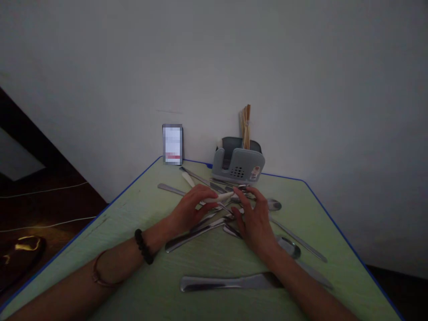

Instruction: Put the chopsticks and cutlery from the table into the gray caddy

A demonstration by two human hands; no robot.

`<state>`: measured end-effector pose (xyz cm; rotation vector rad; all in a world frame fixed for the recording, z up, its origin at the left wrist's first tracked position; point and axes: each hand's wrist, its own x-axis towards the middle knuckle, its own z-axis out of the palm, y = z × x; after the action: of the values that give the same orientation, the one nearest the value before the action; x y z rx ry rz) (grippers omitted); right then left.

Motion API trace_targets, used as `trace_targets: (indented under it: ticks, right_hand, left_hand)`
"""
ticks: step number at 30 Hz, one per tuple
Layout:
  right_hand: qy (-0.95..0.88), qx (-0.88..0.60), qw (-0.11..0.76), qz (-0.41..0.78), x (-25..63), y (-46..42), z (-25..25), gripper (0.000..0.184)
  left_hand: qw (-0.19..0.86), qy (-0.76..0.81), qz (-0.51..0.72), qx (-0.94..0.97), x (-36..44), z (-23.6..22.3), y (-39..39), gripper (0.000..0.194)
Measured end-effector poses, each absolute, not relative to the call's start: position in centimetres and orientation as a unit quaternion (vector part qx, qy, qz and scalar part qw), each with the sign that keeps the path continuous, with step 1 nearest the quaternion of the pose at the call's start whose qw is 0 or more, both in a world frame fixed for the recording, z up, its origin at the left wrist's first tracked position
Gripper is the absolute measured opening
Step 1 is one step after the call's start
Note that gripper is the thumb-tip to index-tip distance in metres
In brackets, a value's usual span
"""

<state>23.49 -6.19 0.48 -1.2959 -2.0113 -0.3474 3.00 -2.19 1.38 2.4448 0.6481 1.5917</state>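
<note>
Nearest, a broad-handled knife (230,282) lies crosswise on the green tabletop (133,267), partly under the right forearm, with bare surface between it and the pile of cutlery (200,229). Above that pile, the left hand (189,209) pinches a white utensil (222,197), fingers nearly closed on it; the right hand (256,218) has its fingers parted, fingertips at the utensil's tip, contact unclear. Beyond, a gray caddy (239,165) stands near the blue-trimmed far edge, against the wall (284,89), a phone (172,145) well to its left. Open tabletop flanks the pile toward both side edges.
</note>
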Motion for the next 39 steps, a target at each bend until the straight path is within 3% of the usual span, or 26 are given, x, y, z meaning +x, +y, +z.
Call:
trace_targets:
  ticks: [4, 9, 15, 18, 26, 39]
  right_hand:
    - [-0.775, -0.494, 0.372, -0.126, 23.5, -6.0, 0.4, 0.035]
    - [-0.812, -0.477, 0.325, -0.091, 23.7, -5.9, 0.7, 0.017]
    - [-0.820, -0.445, 0.359, -0.028, 23.7, -6.5, 1.1, 0.020]
    - [-0.819, -0.435, 0.374, -0.006, 23.6, -6.7, 1.3, 0.020]
    - [-0.828, -0.420, 0.370, 0.022, 23.8, -6.7, 1.0, 0.020]
    - [-0.779, -0.439, 0.447, 0.046, 23.9, -6.2, 1.4, 0.010]
  left_hand:
    - [0.094, 0.205, 0.512, 0.829, 2.8, 1.2, -2.4, 0.015]
    - [0.118, 0.284, 0.498, 0.811, 2.7, 0.6, -2.6, 0.021]
    - [0.175, 0.343, 0.518, 0.764, 2.8, 0.0, -1.7, 0.039]
    - [0.196, 0.335, 0.513, 0.766, 2.8, 0.0, -1.4, 0.039]
    - [0.099, 0.326, 0.505, 0.793, 2.7, 0.3, -1.9, 0.036]
    - [0.094, 0.300, 0.437, 0.843, 2.6, 0.3, -2.2, 0.067]
